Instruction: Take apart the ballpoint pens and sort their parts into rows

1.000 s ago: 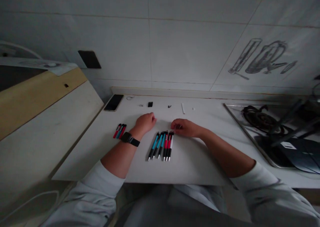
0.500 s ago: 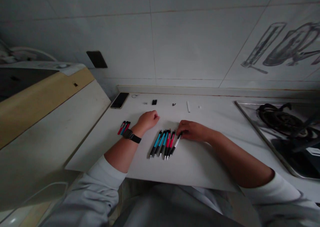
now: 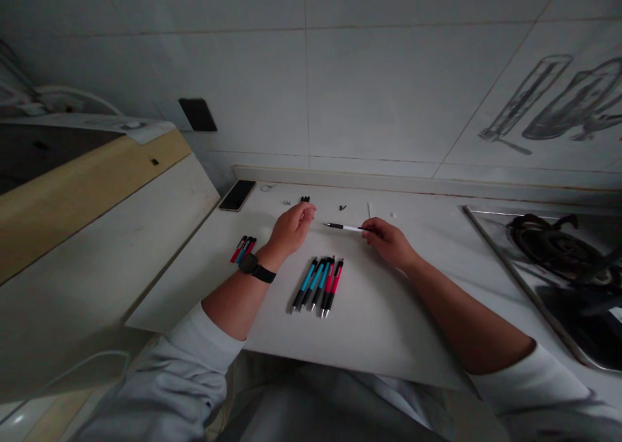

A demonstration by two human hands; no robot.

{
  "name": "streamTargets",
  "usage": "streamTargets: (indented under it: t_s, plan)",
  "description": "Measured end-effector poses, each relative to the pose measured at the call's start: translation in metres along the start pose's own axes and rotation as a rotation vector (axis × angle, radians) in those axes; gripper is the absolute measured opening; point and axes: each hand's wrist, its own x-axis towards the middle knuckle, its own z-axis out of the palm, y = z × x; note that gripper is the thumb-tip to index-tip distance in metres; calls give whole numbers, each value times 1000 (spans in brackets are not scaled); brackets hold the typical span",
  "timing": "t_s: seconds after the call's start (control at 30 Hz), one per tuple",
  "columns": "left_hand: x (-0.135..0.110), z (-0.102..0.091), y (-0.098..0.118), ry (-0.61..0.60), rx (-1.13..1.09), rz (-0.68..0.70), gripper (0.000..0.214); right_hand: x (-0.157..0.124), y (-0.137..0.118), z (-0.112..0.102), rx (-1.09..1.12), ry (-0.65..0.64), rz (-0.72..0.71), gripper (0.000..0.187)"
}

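White pen (image 3: 352,228), one, with black grip section and dark rear end: held above or just at the white countertop (image 3: 379,325), lying nearly level across the view, writing tip towards the left hand (image 3: 290,228). Right hand (image 3: 387,241): thumb and fingers pinched on the pen's rear end, leaving tip, grip and most of the white barrel exposed. Left hand: fingers loosely curled, apart from the pen; whether anything lies inside cannot be told. Handling, by judgement: light, stiff, probably smooth plastic, apt to roll or swivel under a rear-end pinch; the black grip section likely offers the surest hold, the barrel middle the best balance, and the slim tip deserves no side load. Nearer the body: three blue pens (image 3: 306,277) and two red pens (image 3: 335,280), side by side, tips towards the body. Beside the left wrist: a cluster of short red and blue pieces (image 3: 238,250). Beyond the hands: black pieces (image 3: 305,199) partly behind the left hand, a small dark part (image 3: 343,207), a white strip (image 3: 370,207), a phone (image 3: 237,196).
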Motion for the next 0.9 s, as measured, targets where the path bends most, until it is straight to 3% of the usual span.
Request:
streamTargets:
  t_s: [0.2,0.3,0.47,0.63,0.73,0.9]
  plan:
    - [-3,10,5,-144,116,244,30,5,-6,17,-120,21,-4,22]
    - [-2,15,2,-230,152,189,15,9,-7,22,-105,-11,17,26]
    - [0,17,0,-368,70,49,23,12,-2,24,-13,7,79,28]
    - [-1,19,1,-309,83,62,18,9,-5,28,56,17,77,36]
    - [-1,19,2,-260,113,106,16,8,-5,28,-38,-28,79,39]
    - [-2,19,2,-273,161,100,18,9,0,27,-59,31,-4,31]
